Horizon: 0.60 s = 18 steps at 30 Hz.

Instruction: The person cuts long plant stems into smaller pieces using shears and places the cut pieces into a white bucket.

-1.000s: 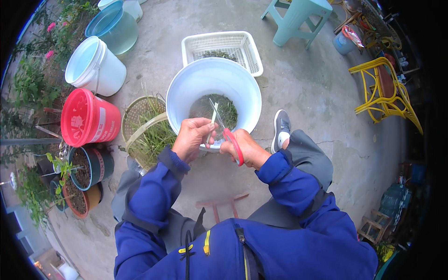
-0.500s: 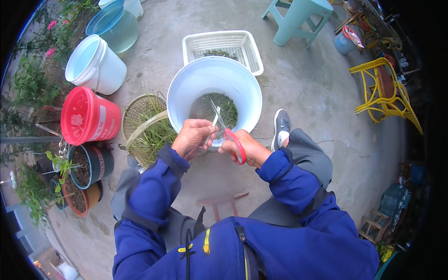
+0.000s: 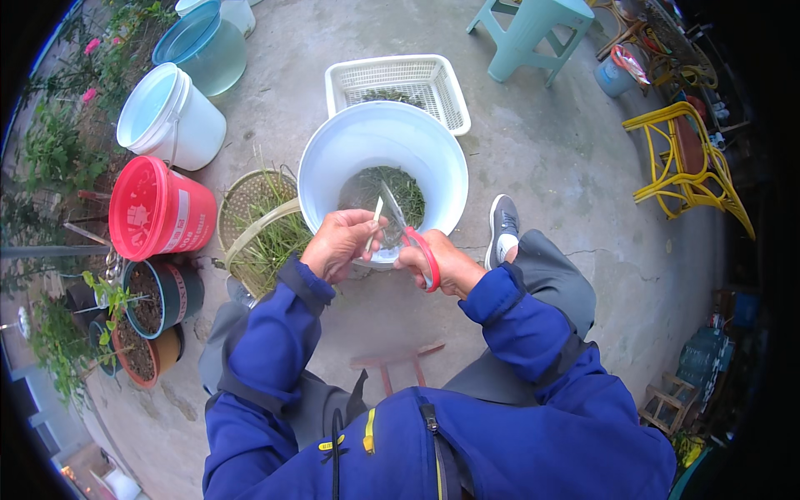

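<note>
Between the fingertips of my left hand (image 3: 336, 243), a thin pale stalk (image 3: 377, 213) is pinched, pointing up. My right hand (image 3: 450, 265) is closed round the red handles of a pair of scissors (image 3: 395, 210). Their blades stand just right of the stalk. Both hands are at the near rim of a tall white bucket (image 3: 451, 154), which holds cut green stems (image 3: 407, 190) at its bottom. Left of the bucket, a woven basket (image 3: 242, 198) with an arched handle is heaped with long green stems (image 3: 282, 246).
Behind the bucket is a white slotted basket (image 3: 454, 104) with some greens. A red bucket (image 3: 142, 200), a white pail (image 3: 204, 133) and a blue-green tub (image 3: 223, 62) line the left, near potted plants. A teal stool (image 3: 533, 33) and yellow-framed chair (image 3: 658, 158) stand right.
My left hand has shifted slightly left and down with the stalk, so that it now stands a little apart from the scissor blades. My right hand has hardly moved.
</note>
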Each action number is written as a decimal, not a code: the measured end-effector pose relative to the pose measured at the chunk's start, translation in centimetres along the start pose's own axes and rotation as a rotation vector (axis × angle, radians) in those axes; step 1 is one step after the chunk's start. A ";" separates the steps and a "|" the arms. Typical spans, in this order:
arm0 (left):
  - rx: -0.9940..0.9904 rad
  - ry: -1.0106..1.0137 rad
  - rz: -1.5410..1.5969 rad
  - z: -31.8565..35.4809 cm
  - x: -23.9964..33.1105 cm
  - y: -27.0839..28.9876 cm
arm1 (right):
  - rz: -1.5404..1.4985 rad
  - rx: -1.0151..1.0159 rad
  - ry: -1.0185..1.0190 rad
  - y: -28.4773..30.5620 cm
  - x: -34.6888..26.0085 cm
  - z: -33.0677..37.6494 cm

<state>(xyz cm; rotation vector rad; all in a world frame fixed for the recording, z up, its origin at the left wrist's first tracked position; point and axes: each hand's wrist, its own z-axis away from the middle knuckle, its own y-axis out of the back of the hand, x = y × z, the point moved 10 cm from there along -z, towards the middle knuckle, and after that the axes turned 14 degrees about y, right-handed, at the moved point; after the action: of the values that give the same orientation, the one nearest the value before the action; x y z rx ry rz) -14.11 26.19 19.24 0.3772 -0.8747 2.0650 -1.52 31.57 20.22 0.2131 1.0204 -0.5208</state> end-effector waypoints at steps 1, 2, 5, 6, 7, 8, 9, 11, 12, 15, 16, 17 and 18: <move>0.011 -0.019 0.021 0.1 0.2 0.2 | -0.005 0.013 -0.003 0.2 0.0 0.0; 0.018 -0.040 0.042 0.3 0.7 0.1 | -0.008 0.029 -0.004 0.6 0.0 0.1; 0.041 -0.078 0.083 0.6 1.5 0.3 | 0.005 0.033 0.076 1.1 0.0 0.1; 0.049 -0.086 0.092 0.7 1.6 0.4 | 0.030 0.018 0.081 1.1 -0.1 0.2; 0.058 -0.096 0.096 0.8 1.8 0.5 | 0.055 0.004 0.087 1.1 -0.5 0.5; 0.066 -0.106 0.101 0.8 1.9 0.6 | 0.081 -0.009 0.092 1.1 -0.8 0.7; 0.074 -0.115 0.105 0.8 2.0 0.7 | 0.097 -0.013 0.100 1.0 -1.0 0.7; 0.107 -0.113 0.104 0.9 1.8 0.9 | 0.130 -0.020 0.115 0.9 -1.4 0.6; 0.124 -0.112 0.104 0.9 1.7 0.9 | 0.138 -0.022 0.105 0.8 -1.6 0.7; 0.072 -0.124 0.103 0.7 1.5 0.4 | 0.150 -0.031 0.094 0.5 -1.9 0.8; 0.071 -0.131 0.091 0.7 1.6 0.3 | 0.144 -0.036 0.104 0.4 -2.0 0.8; 0.070 -0.138 0.080 0.7 1.6 0.1 | 0.138 -0.043 0.112 0.2 -2.1 0.8; 0.069 -0.144 0.069 0.6 1.6 0.0 | 0.140 -0.049 0.125 0.2 -2.2 0.8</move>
<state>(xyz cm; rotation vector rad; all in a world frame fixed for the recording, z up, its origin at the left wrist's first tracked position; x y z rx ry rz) -15.10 26.71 20.57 0.5457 -0.9140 2.1568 -1.72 32.08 22.48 0.2742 1.1293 -0.3589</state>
